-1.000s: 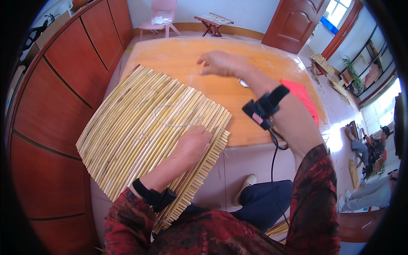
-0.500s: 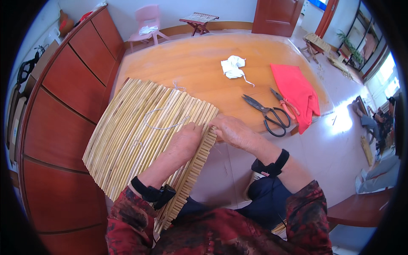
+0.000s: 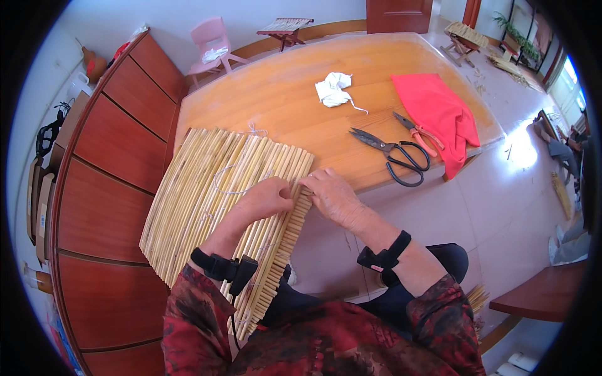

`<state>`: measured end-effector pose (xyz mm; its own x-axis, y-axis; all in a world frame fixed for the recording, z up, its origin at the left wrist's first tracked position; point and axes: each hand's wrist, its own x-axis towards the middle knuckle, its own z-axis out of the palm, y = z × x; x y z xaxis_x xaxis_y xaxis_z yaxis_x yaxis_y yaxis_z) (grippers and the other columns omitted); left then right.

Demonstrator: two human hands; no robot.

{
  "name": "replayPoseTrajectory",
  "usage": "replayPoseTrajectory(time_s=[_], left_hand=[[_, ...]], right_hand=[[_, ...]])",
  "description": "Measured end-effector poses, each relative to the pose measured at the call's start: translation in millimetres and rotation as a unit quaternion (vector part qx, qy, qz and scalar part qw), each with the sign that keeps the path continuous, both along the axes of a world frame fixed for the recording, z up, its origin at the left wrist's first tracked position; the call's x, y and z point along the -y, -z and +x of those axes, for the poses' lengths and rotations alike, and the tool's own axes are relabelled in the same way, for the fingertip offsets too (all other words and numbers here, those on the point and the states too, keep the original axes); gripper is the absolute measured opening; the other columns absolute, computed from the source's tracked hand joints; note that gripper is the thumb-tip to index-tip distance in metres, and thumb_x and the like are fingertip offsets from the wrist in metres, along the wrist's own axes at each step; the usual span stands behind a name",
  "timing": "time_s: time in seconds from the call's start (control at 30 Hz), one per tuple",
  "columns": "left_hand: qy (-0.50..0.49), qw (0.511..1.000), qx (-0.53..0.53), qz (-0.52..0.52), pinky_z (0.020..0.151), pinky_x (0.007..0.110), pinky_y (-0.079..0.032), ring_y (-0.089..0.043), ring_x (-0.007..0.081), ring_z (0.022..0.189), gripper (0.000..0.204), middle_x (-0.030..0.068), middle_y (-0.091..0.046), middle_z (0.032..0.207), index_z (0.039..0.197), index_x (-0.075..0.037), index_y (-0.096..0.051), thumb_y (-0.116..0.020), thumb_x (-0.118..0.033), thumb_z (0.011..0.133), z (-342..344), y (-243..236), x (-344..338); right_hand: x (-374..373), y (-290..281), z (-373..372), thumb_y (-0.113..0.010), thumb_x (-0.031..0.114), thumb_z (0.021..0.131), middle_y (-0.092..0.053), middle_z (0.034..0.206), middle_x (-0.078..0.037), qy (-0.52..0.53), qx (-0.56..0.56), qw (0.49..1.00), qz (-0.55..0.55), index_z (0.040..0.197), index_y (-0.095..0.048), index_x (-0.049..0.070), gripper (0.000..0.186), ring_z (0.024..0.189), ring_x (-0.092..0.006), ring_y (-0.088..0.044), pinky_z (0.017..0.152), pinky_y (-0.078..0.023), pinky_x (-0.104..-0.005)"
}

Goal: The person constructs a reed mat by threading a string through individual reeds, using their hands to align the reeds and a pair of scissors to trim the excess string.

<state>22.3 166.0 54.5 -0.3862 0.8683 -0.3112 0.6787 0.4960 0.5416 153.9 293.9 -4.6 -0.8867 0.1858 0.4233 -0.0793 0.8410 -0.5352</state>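
A mat of pale yellow reed stalks (image 3: 188, 194), tied side by side with thin cord, lies tilted from the tabletop down over my lap. Its right edge shows a row of short cut stalk ends. My left hand (image 3: 268, 197) rests over the mat close to that edge, fingers curled in and closed. Just right of it, my right hand (image 3: 331, 195) pinches at the edge, thumb and fingertips together. What lies between the fingertips of either hand is too small to make out. A loop of pale cord (image 3: 216, 182) lies on the mat beyond my left hand.
On the wooden table (image 3: 282, 113) lie black-handled scissors (image 3: 401, 156), red-handled pliers (image 3: 417, 133), a red cloth (image 3: 436, 109) and a crumpled white cloth (image 3: 334, 89). A reddish cabinet (image 3: 113, 200) stands along the left. A pink chair (image 3: 210, 44) and a folding stool (image 3: 284, 28) stand behind.
My left hand has curled its fingers more and come off the flat stalks toward the edge. My right hand stays at the edge. The whole view has shifted slightly.
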Motion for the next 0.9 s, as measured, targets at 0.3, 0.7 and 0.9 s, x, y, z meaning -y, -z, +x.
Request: replayPoseTrajectory(time_s=[0.3,0.7,0.9], left_hand=[[0.006,0.942,-0.336,-0.005,0.093,0.051,-0.032,-0.033,0.0378,0.122,0.078,0.0225,-0.033,0.132,0.127,0.0,-0.036,-0.074,-0.026,0.063,97.8,6.8,35.6],[-0.066,0.94,-0.321,0.099,0.098,0.065,-0.016,-0.022,0.0424,0.13,0.066,0.0256,-0.025,0.138,0.13,0.006,-0.027,-0.052,-0.003,0.069,93.5,2.8,64.8],[-0.085,0.932,-0.293,0.197,0.106,0.045,-0.021,-0.025,0.0379,0.13,0.071,0.0242,-0.028,0.138,0.132,0.006,-0.026,-0.051,0.006,0.066,91.6,-95.5,113.0]], right_hand=[[-20.2,1.8,19.0,-0.052,0.013,0.081,-0.059,0.086,-0.016,0.078,-0.059,0.949,-0.3,0.094,-0.058,0.003,0.018,0.086,-0.0331,-0.054,0.078,-0.045,-0.0371],[10.6,10.1,33.5,-0.046,0.014,0.085,-0.061,0.067,-0.013,-0.044,0.157,0.912,-0.377,0.092,-0.06,-0.001,0.021,0.059,-0.0217,-0.062,0.058,-0.05,-0.0335],[42.8,-41.5,17.3,-0.045,0.007,0.089,-0.056,0.113,-0.014,-0.153,0.062,0.874,-0.457,0.128,-0.04,0.003,0.04,0.092,-0.0195,-0.06,0.074,-0.05,-0.0294]])
